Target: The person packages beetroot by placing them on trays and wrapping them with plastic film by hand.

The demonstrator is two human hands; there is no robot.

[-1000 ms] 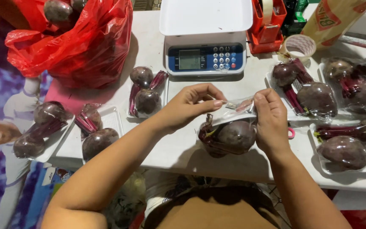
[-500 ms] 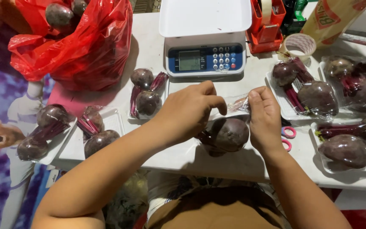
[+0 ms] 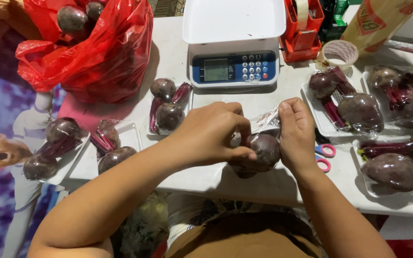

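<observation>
Purple beetroot wrapped in clear film, on white table between both hands. Left hand grips beetroot from its side; right hand pinches film at other side. Scale just beyond hands; scissors beside right hand.

1 scale; 1 red bag; 6 wrapped beet trays; 1 tape roll; 1 scissors; 2 hands.
</observation>
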